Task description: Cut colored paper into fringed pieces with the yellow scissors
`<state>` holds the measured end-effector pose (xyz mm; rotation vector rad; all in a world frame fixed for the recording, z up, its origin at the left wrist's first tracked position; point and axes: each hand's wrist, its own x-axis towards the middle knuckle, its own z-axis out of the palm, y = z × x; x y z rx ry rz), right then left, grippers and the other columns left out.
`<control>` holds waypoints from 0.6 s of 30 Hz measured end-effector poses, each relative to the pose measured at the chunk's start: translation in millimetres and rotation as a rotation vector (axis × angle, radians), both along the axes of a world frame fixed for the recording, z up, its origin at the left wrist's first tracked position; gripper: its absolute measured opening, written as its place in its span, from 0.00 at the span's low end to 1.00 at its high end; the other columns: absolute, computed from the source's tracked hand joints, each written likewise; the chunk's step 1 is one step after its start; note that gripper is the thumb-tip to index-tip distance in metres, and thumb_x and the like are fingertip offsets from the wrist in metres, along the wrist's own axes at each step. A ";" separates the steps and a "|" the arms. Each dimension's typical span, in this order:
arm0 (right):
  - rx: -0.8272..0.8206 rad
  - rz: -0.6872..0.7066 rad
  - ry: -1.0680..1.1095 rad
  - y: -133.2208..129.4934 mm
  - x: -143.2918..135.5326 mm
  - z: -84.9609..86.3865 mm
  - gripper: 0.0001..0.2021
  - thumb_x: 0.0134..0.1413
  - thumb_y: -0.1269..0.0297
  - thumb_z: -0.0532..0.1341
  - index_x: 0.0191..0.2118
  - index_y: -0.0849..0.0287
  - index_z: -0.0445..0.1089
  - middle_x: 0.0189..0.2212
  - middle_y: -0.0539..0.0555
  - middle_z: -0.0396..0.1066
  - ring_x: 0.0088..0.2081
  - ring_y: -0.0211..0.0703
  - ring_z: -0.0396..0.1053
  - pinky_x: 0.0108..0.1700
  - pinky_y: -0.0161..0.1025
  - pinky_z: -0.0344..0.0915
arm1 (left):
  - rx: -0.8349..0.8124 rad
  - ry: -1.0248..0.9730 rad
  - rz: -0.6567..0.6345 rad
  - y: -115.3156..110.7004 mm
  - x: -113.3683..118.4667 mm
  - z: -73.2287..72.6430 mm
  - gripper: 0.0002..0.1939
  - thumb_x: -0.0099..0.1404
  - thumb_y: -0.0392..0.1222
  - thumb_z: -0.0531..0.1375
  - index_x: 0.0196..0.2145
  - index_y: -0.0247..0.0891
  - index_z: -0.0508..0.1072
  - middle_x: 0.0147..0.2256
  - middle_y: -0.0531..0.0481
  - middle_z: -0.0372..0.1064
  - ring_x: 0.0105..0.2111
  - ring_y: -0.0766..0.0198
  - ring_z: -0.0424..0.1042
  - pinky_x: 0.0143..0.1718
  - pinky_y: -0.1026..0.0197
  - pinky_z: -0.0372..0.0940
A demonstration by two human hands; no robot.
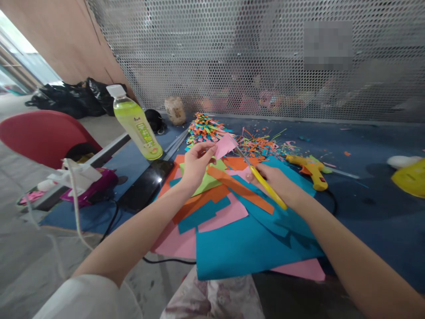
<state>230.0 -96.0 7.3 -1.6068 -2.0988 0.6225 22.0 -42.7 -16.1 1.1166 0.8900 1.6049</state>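
Between the thumb and fingers of my left hand (pixel 198 163) is a small piece of pink paper (pixel 225 146), raised above the table. My right hand (pixel 272 178) grips yellow-handled scissors (pixel 268 188), whose blades reach the right edge of that pink piece. I cannot tell whether the blades are apart. Under both hands lie overlapping coloured papers: a large blue sheet (pixel 245 248), an orange strip (pixel 244 189), a light green piece (pixel 206 182) and pink ones. Just beyond my hands stands a cone-shaped pile of curled paper strips (pixel 203 127) in many colours.
Paper scraps (pixel 257 146) litter the table behind the scissors. A yellow glue gun (pixel 310 169) lies at right, a yellow object (pixel 410 177) farther right. On the left are a drink bottle (pixel 137 124), a black phone (pixel 146 186) and a purple tissue box (pixel 96 188). Perforated metal (pixel 232 57) rises behind.
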 end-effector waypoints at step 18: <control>0.030 -0.047 0.025 2.0 -2.6 -0.5 0.19 0.52 0.45 0.56 0.24 0.55 0.60 0.20 0.50 0.63 0.24 0.40 0.63 0.26 0.37 0.55 | -0.006 -0.001 -0.003 -0.1 -0.2 0.1 0.12 0.48 0.43 0.71 0.29 0.37 0.76 0.26 0.55 0.70 0.21 0.74 0.65 0.22 0.69 0.65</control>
